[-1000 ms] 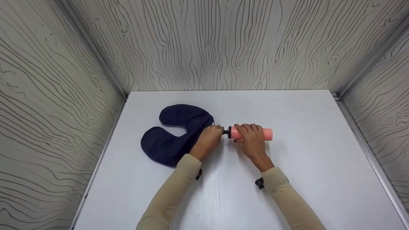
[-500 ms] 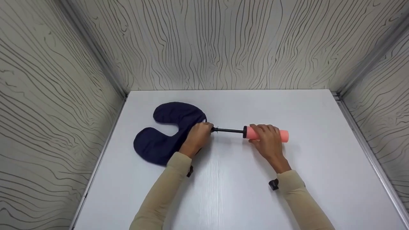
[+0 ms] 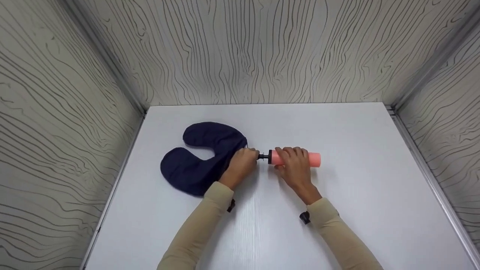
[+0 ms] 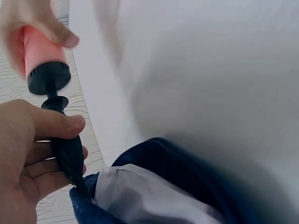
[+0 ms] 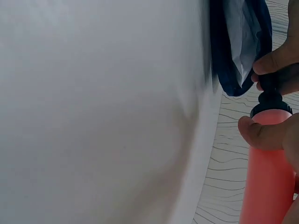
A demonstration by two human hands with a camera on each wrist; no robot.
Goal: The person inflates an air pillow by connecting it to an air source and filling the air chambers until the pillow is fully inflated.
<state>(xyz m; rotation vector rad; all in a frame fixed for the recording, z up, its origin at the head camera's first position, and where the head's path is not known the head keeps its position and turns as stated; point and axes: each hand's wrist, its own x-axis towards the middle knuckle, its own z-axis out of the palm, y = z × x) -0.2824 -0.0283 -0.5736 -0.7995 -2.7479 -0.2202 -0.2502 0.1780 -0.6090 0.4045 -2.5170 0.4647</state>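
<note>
Pink pump barrel (image 3: pixel 315 160) and right hand (image 3: pixel 296 170) have slid left since half a second ago, leaving just a short bit of black rod (image 3: pixel 263 156) showing; the navy neck pillow (image 3: pixel 187 170) has nudged right. It lies on the white bench (image 3: pixel 360 168), its open edge gaping round a whitish bag (image 4: pixel 140 191). Both arms reach forward: the left hand (image 3: pixel 243 165) has its fingers curled round the black handle (image 4: pixel 68 156), tip at that opening, while the other's fingers wrap the barrel.
</note>
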